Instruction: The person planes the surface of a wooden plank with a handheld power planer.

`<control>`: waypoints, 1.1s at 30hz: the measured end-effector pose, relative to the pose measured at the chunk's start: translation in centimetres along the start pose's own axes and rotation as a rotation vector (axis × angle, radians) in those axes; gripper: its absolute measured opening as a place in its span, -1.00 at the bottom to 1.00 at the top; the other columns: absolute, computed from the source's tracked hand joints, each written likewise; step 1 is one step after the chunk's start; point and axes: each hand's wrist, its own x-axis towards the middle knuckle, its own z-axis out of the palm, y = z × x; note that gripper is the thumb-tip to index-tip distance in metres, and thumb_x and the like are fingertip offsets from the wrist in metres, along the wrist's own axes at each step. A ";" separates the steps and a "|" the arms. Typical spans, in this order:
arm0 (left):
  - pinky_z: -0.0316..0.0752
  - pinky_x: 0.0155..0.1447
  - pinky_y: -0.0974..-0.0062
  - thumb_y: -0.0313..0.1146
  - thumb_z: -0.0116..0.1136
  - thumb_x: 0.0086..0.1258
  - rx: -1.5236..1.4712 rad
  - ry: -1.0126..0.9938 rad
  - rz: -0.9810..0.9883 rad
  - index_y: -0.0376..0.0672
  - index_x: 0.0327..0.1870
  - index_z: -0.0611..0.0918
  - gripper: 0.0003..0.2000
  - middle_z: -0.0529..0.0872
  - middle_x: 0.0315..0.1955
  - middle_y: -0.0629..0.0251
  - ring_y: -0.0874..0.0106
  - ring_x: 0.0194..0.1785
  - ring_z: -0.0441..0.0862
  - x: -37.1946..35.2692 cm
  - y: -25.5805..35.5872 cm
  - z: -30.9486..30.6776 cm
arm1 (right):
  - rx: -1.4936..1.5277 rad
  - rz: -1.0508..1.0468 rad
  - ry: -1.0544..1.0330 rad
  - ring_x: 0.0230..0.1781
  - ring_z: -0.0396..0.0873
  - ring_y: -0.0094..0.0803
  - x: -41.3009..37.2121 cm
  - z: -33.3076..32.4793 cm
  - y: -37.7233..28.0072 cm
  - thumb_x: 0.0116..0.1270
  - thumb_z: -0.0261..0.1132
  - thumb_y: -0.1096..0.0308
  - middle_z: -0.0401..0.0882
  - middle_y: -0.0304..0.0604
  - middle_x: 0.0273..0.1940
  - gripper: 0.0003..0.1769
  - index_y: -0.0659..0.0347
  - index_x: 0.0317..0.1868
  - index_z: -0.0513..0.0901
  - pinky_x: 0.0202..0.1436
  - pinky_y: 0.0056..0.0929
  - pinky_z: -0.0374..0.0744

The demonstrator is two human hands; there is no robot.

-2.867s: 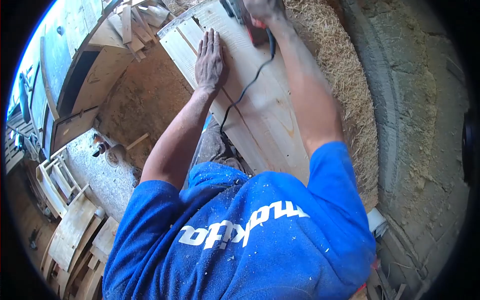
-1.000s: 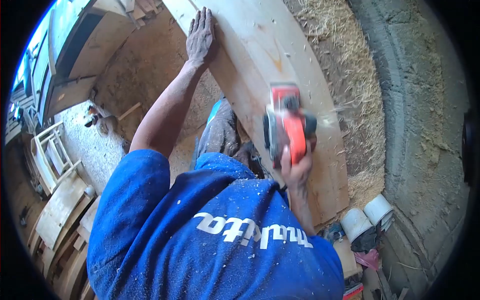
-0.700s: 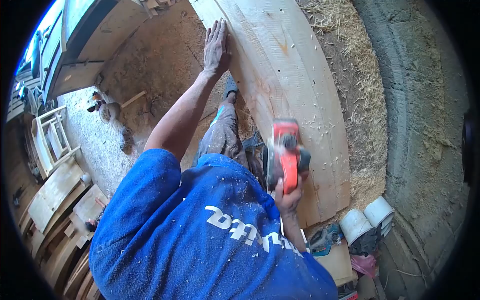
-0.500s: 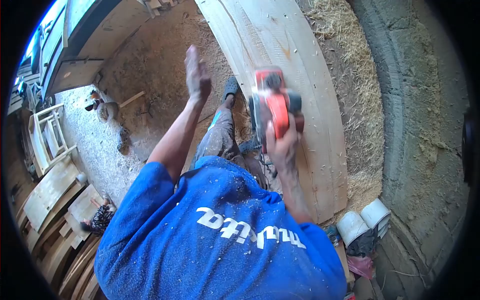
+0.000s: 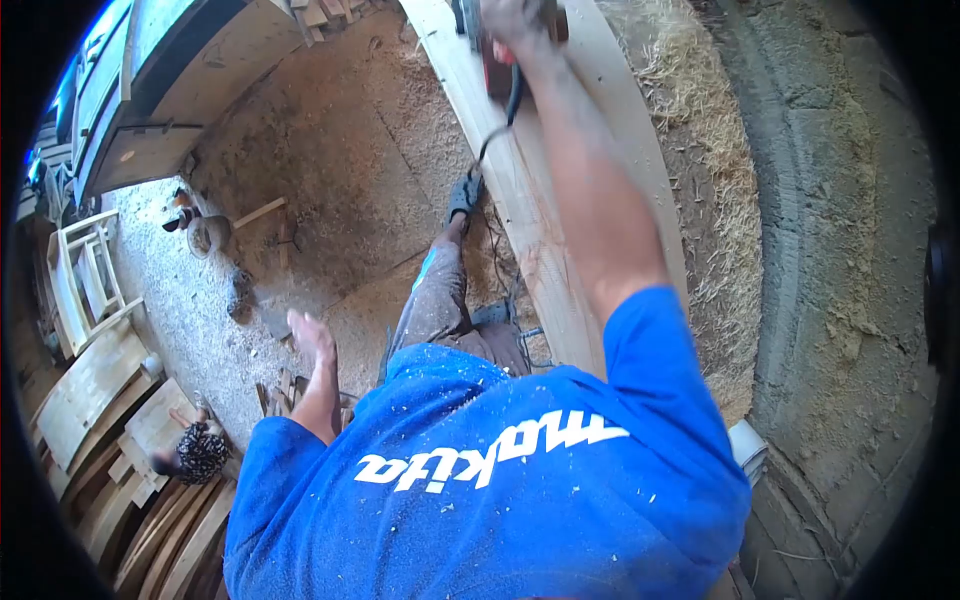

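Observation:
My right hand [image 5: 517,28] grips a red and black power planer [image 5: 497,75] at the top of the view, its base on a wide, pale wooden board [image 5: 625,120]. A black cord [image 5: 487,145] trails from the planer down past the board's left edge. Away from the board, my left hand [image 5: 313,338] is in the air at the lower left, fingers apart, holding nothing.
Wood shavings [image 5: 710,170] lie along the board's right side, beside a rough wall [image 5: 830,220]. Curved wooden pieces [image 5: 90,390] are stacked at the lower left, near another person [image 5: 200,450]. A white bucket [image 5: 745,447] stands at the lower right.
My right hand has pushed the planer forward along the board, to the top of the view. My left hand has dropped down and to the left, and my body has leaned forward.

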 end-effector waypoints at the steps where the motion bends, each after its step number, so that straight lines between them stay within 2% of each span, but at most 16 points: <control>1: 0.25 0.62 0.13 -0.30 -0.03 0.66 -0.095 0.027 0.061 -0.44 0.48 0.37 -0.51 0.43 0.45 -0.24 -0.08 0.51 0.40 1.8 2.8 -0.2 | -0.056 -0.025 -0.006 -0.18 0.73 0.28 1.9 1.4 1.0 0.38 0.33 0.05 0.72 0.28 -0.18 -0.49 0.32 0.10 0.54 -0.14 0.13 0.69; 4: 0.21 0.64 0.26 -0.33 -0.04 0.65 -0.367 -0.014 0.220 -0.42 0.52 0.32 -0.48 0.43 0.47 -0.17 0.01 0.58 0.30 9.1 17.5 -2.2 | -0.104 -0.045 -0.005 -0.16 0.71 0.32 2.8 1.3 1.9 0.36 0.35 -0.01 0.70 0.31 -0.21 -0.50 0.31 -0.02 0.56 -0.15 0.20 0.65; 7: 0.01 0.72 0.19 -0.35 -0.11 0.64 -0.625 0.224 0.601 -0.40 0.53 0.34 -0.49 0.36 0.54 -0.13 0.02 0.66 0.19 11.7 33.8 -6.9 | -0.089 -0.124 0.002 -0.15 0.69 0.36 -3.2 -3.3 1.3 0.38 0.34 0.03 0.69 0.36 -0.18 -0.49 0.31 0.09 0.54 -0.13 0.24 0.64; 8: -0.03 0.73 0.18 -0.35 -0.14 0.63 -0.791 0.190 0.589 -0.37 0.55 0.34 -0.48 0.33 0.56 -0.13 0.01 0.67 0.16 11.0 39.4 -10.2 | -0.092 -0.105 0.006 -0.13 0.68 0.34 -6.2 -5.8 0.7 0.38 0.34 0.06 0.68 0.35 -0.19 -0.49 0.31 0.11 0.54 -0.10 0.21 0.65; 9: -0.06 0.74 0.20 -0.35 -0.17 0.63 -0.903 0.188 0.676 -0.35 0.57 0.30 -0.47 0.31 0.58 -0.11 0.04 0.68 0.13 10.9 43.4 -10.9 | -0.079 -0.236 0.059 -0.21 0.77 0.18 -10.1 -7.3 1.8 0.43 0.32 0.20 0.76 0.22 -0.17 -0.43 0.39 0.30 0.47 -0.14 0.00 0.73; 10: -0.12 0.76 0.21 -0.33 -0.18 0.65 -0.853 0.152 0.725 -0.35 0.59 0.27 -0.46 0.27 0.60 -0.09 0.08 0.71 0.08 10.4 46.8 -12.0 | 0.026 -0.036 -0.010 -0.09 0.69 0.17 -14.0 -10.7 0.7 0.40 0.34 0.16 0.71 0.18 -0.15 -0.57 0.29 0.12 0.60 0.04 0.10 0.59; 11: -0.17 0.77 0.20 -0.28 -0.22 0.67 -1.015 -0.260 0.741 -0.36 0.60 0.25 -0.45 0.21 0.62 -0.09 0.10 0.73 0.01 9.7 49.6 -15.2 | 0.046 0.011 0.011 -0.04 0.69 0.18 -18.3 -13.5 0.0 0.44 0.32 0.18 0.71 0.17 -0.13 -0.58 0.30 0.16 0.60 0.09 0.06 0.60; 12: -0.15 0.76 0.16 -0.24 -0.22 0.67 -0.691 0.180 0.833 -0.36 0.59 0.26 -0.44 0.18 0.64 -0.08 0.06 0.73 0.00 9.3 52.2 -11.4 | 0.212 0.178 0.024 0.08 0.65 0.17 -22.9 -16.0 -0.7 0.47 0.31 0.22 0.69 0.19 -0.01 -0.56 0.32 0.23 0.57 0.20 0.02 0.57; 14: -0.12 0.75 0.12 -0.21 -0.24 0.67 -0.507 0.165 0.854 -0.37 0.59 0.26 -0.43 0.16 0.65 -0.04 0.04 0.73 0.01 7.3 54.9 -9.9 | 0.174 0.300 0.003 0.25 0.55 0.10 -32.2 -21.8 -2.0 0.48 0.30 0.31 0.58 0.20 0.17 -0.49 0.35 0.35 0.47 0.33 -0.03 0.50; 15: -0.12 0.75 0.12 -0.21 -0.24 0.67 -0.504 0.165 0.862 -0.37 0.59 0.26 -0.43 0.16 0.65 -0.04 0.04 0.73 0.01 7.0 55.2 -9.4 | -0.042 0.212 0.031 0.14 0.62 0.07 -37.2 -24.1 -1.1 0.49 0.30 0.32 0.63 0.14 0.06 -0.48 0.37 0.35 0.45 0.26 -0.03 0.55; 16: -0.09 0.74 0.10 -0.18 -0.23 0.68 -0.435 0.232 0.864 -0.36 0.58 0.28 -0.43 0.19 0.64 -0.02 0.05 0.72 0.05 6.9 55.5 -9.1 | 0.094 0.586 -0.002 -0.16 0.72 -0.08 -43.4 -26.2 -1.6 0.50 0.30 0.31 0.67 0.06 -0.07 -0.49 0.38 0.35 0.45 -0.03 -0.11 0.67; 17: -0.06 0.74 0.08 -0.16 -0.23 0.68 -0.361 0.294 0.864 -0.35 0.58 0.30 -0.42 0.22 0.63 -0.01 0.06 0.71 0.08 6.7 55.4 -8.7 | 0.031 0.497 0.008 -0.48 0.67 -0.28 -47.8 -28.4 -1.7 0.49 0.32 0.28 0.66 -0.03 -0.18 -0.49 0.37 0.32 0.47 -0.33 -0.25 0.67; 19: -0.04 0.73 0.08 -0.15 -0.23 0.69 -0.348 0.323 0.877 -0.34 0.57 0.32 -0.43 0.26 0.62 -0.01 0.07 0.70 0.12 7.1 55.3 -7.8 | -0.031 0.637 -0.087 -0.09 0.75 0.03 -53.1 -32.3 -3.4 0.44 0.37 0.30 0.72 0.13 -0.10 -0.54 0.38 0.23 0.53 0.01 -0.10 0.66; 23: 0.01 0.72 0.09 -0.14 -0.19 0.67 -0.302 0.405 0.897 -0.31 0.54 0.38 -0.44 0.35 0.58 -0.02 0.08 0.67 0.21 7.6 55.5 -7.4 | 0.154 0.794 -0.073 -0.23 0.69 -0.09 -50.3 -31.9 -3.7 0.44 0.36 0.24 0.64 0.05 -0.20 -0.57 0.38 0.14 0.54 -0.12 -0.15 0.62; 27: -0.03 0.73 0.11 -0.21 -0.17 0.63 -0.404 0.323 0.900 -0.37 0.53 0.36 -0.44 0.31 0.58 -0.08 0.06 0.69 0.14 6.6 55.2 -9.3 | 0.075 0.333 -0.091 -0.13 0.65 0.04 -39.9 -27.5 0.2 0.46 0.33 0.31 0.61 0.15 -0.13 -0.66 0.37 0.10 0.55 -0.02 -0.10 0.59; 33: 0.01 0.73 0.16 -0.24 -0.16 0.65 -0.516 0.263 0.852 -0.36 0.52 0.38 -0.47 0.33 0.57 -0.06 0.06 0.67 0.18 6.4 55.0 -10.4 | 0.122 0.101 -0.033 -0.12 0.74 0.22 -22.8 -19.5 2.0 0.43 0.31 0.27 0.72 0.25 -0.13 -0.59 0.34 0.16 0.56 -0.11 0.02 0.68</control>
